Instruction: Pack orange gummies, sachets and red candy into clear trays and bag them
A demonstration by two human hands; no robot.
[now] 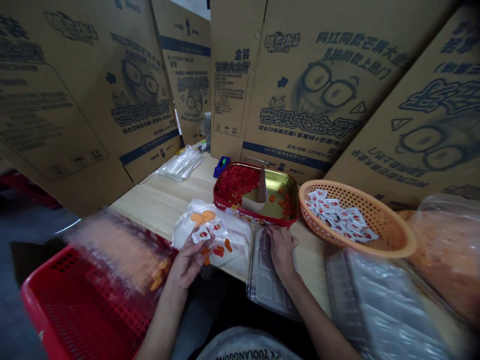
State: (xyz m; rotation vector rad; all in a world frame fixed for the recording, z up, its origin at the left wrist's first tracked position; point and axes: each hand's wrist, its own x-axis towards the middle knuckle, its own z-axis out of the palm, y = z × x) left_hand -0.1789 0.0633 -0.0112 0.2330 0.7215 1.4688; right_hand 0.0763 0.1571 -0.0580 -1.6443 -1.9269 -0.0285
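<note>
My left hand [188, 261] is closed on small white sachets [210, 231] with red print. Beneath them a clear plastic bag [238, 235] lies at the table's front edge, with orange oval pieces [203, 217] and smaller orange and red pieces [219, 251] on it. My right hand [282, 250] has its fingers curled over the far end of clear plastic trays [262, 280]; what they hold, if anything, is hidden. Just beyond that hand stands a red tin [256, 216], with red pieces [236, 182] left of a cardboard divider [261, 187] and a few orange pieces [285, 205] on the right.
An orange basket [393, 235] of sachets stands at right, near more clear trays [390, 305] and a bag of orange pieces [446, 250]. At lower left, a bag of orange pieces [120, 250] rests on a red crate [75, 305]. Cardboard boxes [232, 100] wall the back; a blue tape dispenser [222, 166] stands there.
</note>
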